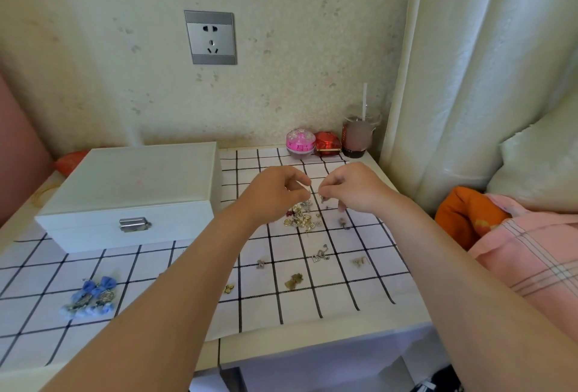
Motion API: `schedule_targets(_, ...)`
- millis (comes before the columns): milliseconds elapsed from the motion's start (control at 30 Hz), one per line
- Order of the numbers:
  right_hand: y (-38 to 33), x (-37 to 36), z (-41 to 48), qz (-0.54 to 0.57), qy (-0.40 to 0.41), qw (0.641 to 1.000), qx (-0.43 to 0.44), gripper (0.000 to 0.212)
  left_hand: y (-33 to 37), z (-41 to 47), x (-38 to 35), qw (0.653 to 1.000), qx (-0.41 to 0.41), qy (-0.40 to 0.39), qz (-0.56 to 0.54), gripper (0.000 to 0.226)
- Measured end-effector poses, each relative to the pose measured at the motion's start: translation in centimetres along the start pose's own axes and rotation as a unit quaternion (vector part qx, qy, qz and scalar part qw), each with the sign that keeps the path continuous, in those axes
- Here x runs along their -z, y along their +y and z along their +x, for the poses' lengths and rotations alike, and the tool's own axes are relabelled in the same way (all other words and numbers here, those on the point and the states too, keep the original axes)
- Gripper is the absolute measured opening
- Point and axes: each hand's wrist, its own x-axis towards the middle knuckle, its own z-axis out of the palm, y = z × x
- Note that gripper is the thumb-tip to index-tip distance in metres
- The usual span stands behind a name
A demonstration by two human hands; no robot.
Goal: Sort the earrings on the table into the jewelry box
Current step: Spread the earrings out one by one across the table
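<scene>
A white jewelry box (131, 191) with a metal clasp stands closed at the left of the table. A heap of small gold and silver earrings (301, 218) lies on the checked cloth right of the box. Just above the heap, my left hand (275, 190) and my right hand (350, 187) hover close together, each pinching a small earring between thumb and fingertips. Loose earrings are spread nearer me: a silver one (320, 255), a gold one (294, 280), a small one (260, 263). Two blue bow earrings (90, 298) lie at the front left.
A pink round tin (300, 141), a red faceted box (327, 144) and a cup with a straw (359, 133) stand at the back right against the wall. A curtain and bedding (516, 235) border the table's right edge. The table's front edge (312, 344) is near me.
</scene>
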Motion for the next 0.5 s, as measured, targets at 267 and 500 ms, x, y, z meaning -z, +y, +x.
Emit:
schedule_targets(267, 2.9, 1.4, -2.6, -0.049, 0.013, 0.998, -0.044, 0.011, 2.5, -2.6, -3.5, 0.987, -0.087, -0.115, 0.07, 0.004)
schedule_targets(500, 3.5, 0.7, -3.2, -0.063, -0.005, 0.997, -0.044, 0.013, 2.8, -2.8, -5.7, 0.976, -0.081, -0.157, 0.126, 0.013)
